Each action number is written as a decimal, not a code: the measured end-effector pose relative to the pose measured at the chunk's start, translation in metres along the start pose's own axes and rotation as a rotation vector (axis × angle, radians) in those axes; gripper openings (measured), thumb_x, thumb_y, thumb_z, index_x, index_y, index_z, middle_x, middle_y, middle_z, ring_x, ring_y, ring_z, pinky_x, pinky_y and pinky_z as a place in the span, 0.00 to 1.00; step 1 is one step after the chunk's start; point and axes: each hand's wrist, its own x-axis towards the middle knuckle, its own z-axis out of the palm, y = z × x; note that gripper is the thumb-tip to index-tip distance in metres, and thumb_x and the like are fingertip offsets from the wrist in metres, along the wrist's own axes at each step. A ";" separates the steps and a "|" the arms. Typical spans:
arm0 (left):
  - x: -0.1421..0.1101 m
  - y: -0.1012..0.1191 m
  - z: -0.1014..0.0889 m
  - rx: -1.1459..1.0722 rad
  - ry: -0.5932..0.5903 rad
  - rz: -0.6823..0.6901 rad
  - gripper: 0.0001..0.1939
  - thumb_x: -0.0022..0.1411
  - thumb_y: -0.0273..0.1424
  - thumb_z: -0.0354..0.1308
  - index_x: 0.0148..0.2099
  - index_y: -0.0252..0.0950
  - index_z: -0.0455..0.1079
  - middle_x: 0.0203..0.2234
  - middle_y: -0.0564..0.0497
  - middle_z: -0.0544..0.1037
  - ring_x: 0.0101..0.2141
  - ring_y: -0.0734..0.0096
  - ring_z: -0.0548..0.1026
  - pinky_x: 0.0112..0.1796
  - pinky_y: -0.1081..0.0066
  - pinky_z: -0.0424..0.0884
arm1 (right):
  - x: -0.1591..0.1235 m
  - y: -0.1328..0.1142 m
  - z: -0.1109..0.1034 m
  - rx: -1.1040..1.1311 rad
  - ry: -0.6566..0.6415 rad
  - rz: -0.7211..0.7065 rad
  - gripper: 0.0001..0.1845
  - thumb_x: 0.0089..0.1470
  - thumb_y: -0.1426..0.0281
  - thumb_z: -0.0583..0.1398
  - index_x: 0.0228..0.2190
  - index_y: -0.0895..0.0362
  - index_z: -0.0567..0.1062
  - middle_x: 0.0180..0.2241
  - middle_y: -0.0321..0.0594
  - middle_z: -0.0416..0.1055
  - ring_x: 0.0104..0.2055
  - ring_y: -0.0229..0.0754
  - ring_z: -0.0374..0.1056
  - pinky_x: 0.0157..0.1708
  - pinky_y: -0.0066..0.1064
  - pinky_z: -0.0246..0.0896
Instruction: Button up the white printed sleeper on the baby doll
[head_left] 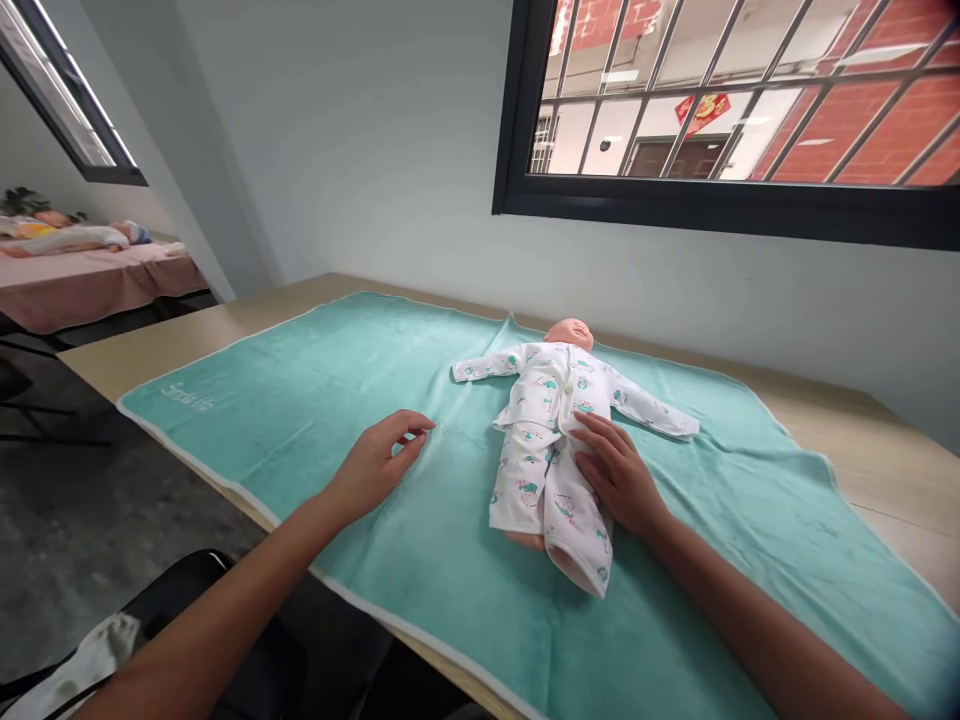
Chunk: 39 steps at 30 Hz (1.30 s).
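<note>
A baby doll [571,332] lies on its back on a teal towel [315,370], its head toward the wall. It wears a white printed shirt [551,385] with long sleeves spread to both sides, and matching trousers [523,478]. The doll's hands and feet are mostly hidden by the cloth. My right hand [621,475] rests flat on the doll's side, over the shirt's hem and the top of one trouser leg, fingers extended. Left of the doll, my left hand [379,462] hovers over the towel, fingers loosely bent, thumb apart, with nothing in it.
The towel covers most of a wooden table [247,318] set against a grey wall with a barred window [712,110]. A black chair [217,620] stands by the near edge with a cloth [90,660] on it. Another table with a pink cover [105,285] stands at far left.
</note>
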 end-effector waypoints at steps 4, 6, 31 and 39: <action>0.009 0.006 0.017 0.009 -0.064 0.045 0.12 0.66 0.34 0.47 0.45 0.41 0.71 0.42 0.50 0.77 0.40 0.68 0.74 0.40 0.69 0.71 | -0.001 0.003 0.002 -0.054 0.161 0.095 0.10 0.60 0.65 0.57 0.42 0.52 0.72 0.47 0.47 0.68 0.51 0.52 0.63 0.50 0.47 0.62; 0.018 0.015 0.027 0.010 -0.103 0.080 0.12 0.66 0.33 0.47 0.46 0.41 0.71 0.42 0.51 0.77 0.39 0.69 0.74 0.37 0.71 0.70 | -0.002 0.003 0.002 -0.034 0.176 0.155 0.07 0.60 0.64 0.57 0.38 0.53 0.71 0.40 0.45 0.67 0.43 0.48 0.65 0.43 0.42 0.64; 0.095 0.009 0.156 -0.008 -0.111 0.290 0.08 0.62 0.24 0.53 0.42 0.40 0.68 0.50 0.48 0.64 0.55 0.61 0.60 0.54 0.60 0.62 | -0.011 0.000 0.001 0.215 0.018 0.341 0.04 0.63 0.72 0.53 0.34 0.54 0.65 0.34 0.37 0.62 0.33 0.38 0.60 0.33 0.30 0.59; 0.090 0.010 0.153 -0.024 -0.088 0.286 0.04 0.64 0.26 0.52 0.41 0.39 0.66 0.44 0.47 0.67 0.49 0.62 0.63 0.49 0.61 0.65 | -0.012 0.001 0.000 0.096 0.078 0.135 0.04 0.62 0.77 0.54 0.36 0.56 0.67 0.34 0.39 0.64 0.34 0.39 0.61 0.32 0.31 0.60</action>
